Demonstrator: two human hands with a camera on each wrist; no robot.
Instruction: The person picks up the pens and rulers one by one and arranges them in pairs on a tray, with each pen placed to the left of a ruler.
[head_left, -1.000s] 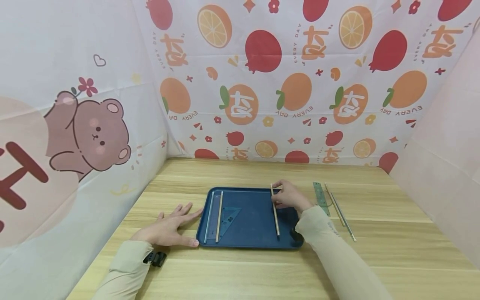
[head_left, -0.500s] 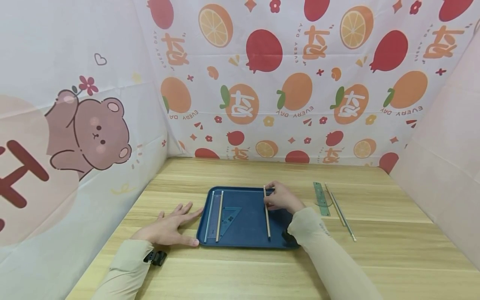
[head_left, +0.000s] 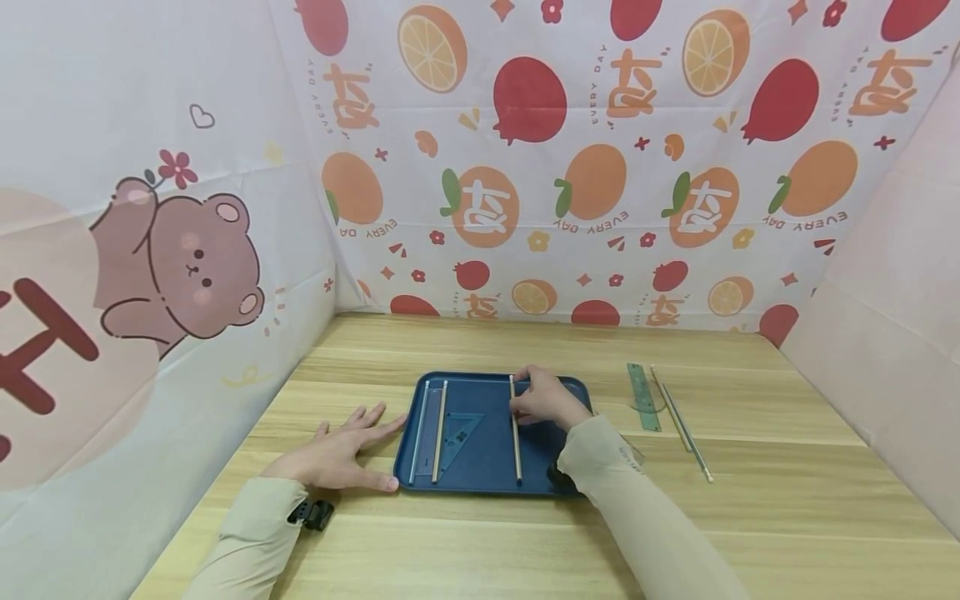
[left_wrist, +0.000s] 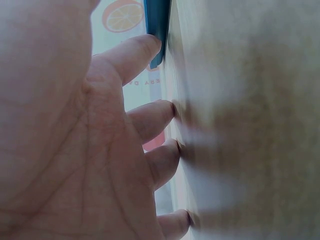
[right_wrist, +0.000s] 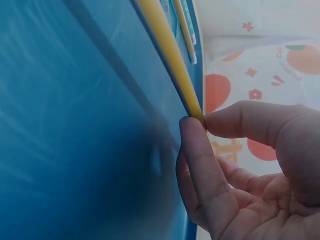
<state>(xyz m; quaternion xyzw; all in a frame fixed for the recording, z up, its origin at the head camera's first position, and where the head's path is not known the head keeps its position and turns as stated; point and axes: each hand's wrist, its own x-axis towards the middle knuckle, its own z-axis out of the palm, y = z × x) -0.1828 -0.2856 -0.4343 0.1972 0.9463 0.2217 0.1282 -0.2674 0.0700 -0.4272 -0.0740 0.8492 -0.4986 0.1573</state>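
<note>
My right hand pinches a yellow pencil between thumb and fingers above the blue tray. In the right wrist view the pencil casts a shadow on the tray surface. At the tray's left side lie a pale blue pencil, a clear ruler and another yellow pencil. A blue set square is beside them. My left hand rests on the table with fingers spread, touching the tray's left edge; the left wrist view shows its fingertips on the wood.
On the table right of the tray lie a green ruler, a clear curved piece partly over it, a yellow pencil and a bluish pencil. Printed cloth walls stand behind the wooden table and at both sides.
My right hand has carried the yellow pencil leftward over the tray, from its right part toward the middle. My left hand has stayed in place.
</note>
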